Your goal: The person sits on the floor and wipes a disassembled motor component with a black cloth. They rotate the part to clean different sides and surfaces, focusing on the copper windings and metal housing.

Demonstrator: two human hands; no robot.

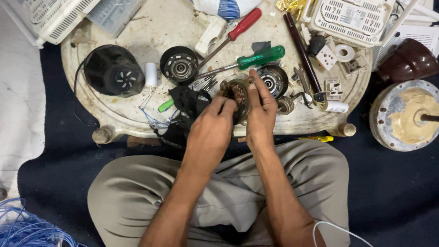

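I hold a small round motor stator with copper windings (236, 91) between both hands, just above the near edge of a dirty white tray-like board (151, 32). My left hand (214, 120) grips its left side with fingers curled. On its right side my right hand (259, 106) clasps it, with fingers stretched up along the rim. A black cloth or cover (188, 101) lies just left of my left hand. A round black motor end cap (274, 80) sits right behind my right fingers.
On the board lie a black motor housing (112, 70), a white capacitor (151, 74), another end cap (179, 65), a red-handled screwdriver (238, 28) and a green-handled one (256, 58), and wall sockets (333, 87). A round fan part (404, 115) rests on the dark floor right. Blue wire (23, 231) lies bottom left.
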